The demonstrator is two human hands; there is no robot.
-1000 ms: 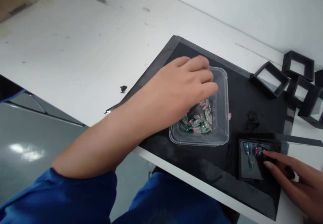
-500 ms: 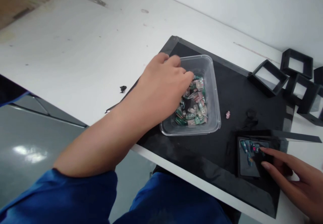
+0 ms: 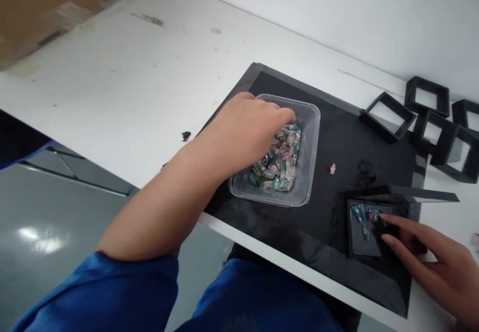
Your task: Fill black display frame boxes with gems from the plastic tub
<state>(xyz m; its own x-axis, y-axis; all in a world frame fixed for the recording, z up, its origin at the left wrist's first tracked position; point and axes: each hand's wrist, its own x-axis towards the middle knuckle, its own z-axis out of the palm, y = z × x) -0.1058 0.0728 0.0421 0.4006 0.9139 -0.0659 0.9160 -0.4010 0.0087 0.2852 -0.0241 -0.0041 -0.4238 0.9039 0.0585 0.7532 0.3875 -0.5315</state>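
My left hand (image 3: 249, 135) reaches over a clear plastic tub (image 3: 310, 167); its bent fingertips are hidden behind the hand. Inside the tub lies a heap of small press-on nails (image 3: 279, 172), green, pink and clear. My right hand (image 3: 437, 257) is at a small black case (image 3: 368, 249) with its lid (image 3: 422, 194) raised. Thumb and index finger are spread over the right side of the case, the index tip near the green nails (image 3: 361, 217) inside; one nail bears a pink spot. Its other fingers curl underneath, partly hidden.
Several black square frames (image 3: 389, 117) stand at the right, on and beside the black mat (image 3: 333, 227). A small pink piece (image 3: 333, 168) lies between tub and case. Dark scraps (image 3: 186, 135) lie on the white table (image 3: 123, 83). A cardboard box (image 3: 71, 8) is at the far left.
The view has shifted slightly. My left hand has moved a little within the tub's far side, and more of the nail heap shows. My right hand stays at the case.
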